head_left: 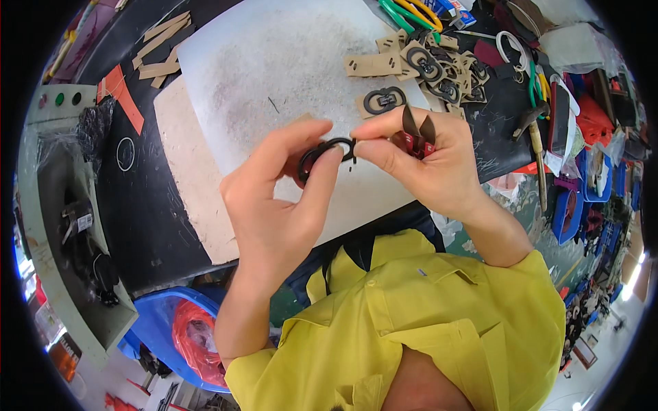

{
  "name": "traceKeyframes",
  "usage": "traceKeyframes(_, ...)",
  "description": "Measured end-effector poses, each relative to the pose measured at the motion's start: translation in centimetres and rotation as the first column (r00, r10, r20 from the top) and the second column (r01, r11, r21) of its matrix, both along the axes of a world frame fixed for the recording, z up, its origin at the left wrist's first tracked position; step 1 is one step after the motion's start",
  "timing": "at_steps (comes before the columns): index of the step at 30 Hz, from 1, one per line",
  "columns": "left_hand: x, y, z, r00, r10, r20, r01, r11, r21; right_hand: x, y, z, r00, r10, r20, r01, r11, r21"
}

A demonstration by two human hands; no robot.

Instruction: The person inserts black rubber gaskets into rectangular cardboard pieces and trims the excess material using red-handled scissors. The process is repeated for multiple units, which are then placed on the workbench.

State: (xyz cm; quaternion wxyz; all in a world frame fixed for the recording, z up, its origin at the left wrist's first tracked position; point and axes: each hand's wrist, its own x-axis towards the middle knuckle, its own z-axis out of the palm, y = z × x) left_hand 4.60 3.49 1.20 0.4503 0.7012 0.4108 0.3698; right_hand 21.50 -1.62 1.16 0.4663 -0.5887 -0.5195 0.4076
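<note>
Above the white sheet (274, 61), both my hands meet at a black looped buckle (306, 162). My left hand (271, 195) pinches its left side between thumb and fingers. At its right end, my right hand (428, 164) grips the edge with thumb and forefinger. Tucked in that same hand is a dark two-pronged thing (418, 131) with red parts; its kind is unclear. Just beyond the right hand, a similar black buckle (384, 100) lies on a tan piece. A heap of tan pieces with black buckles (445, 72) sits farther right.
A pale board (199, 185) lies under the sheet on the black table (147, 236). Tan strips (161, 51) and an orange-red piece (123, 99) rest at the far left. A hammer (537, 144) hangs over the right edge. Below left stands a blue tub (154, 308).
</note>
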Motion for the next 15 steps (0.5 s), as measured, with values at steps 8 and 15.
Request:
traceKeyframes(8,-2.5,-2.8,1.6,0.998,0.07,0.013,-0.058,0.907,-0.416,-2.3,-1.9,-0.9,0.995,0.081,0.063,-0.091,0.98,0.176)
traceKeyframes(15,-3.3,-3.5,1.4,0.997,-0.017,-0.078,-0.018,0.907,-0.421,-2.9,-3.6,-2.3,0.994,0.11,0.028,-0.112,0.984,0.136)
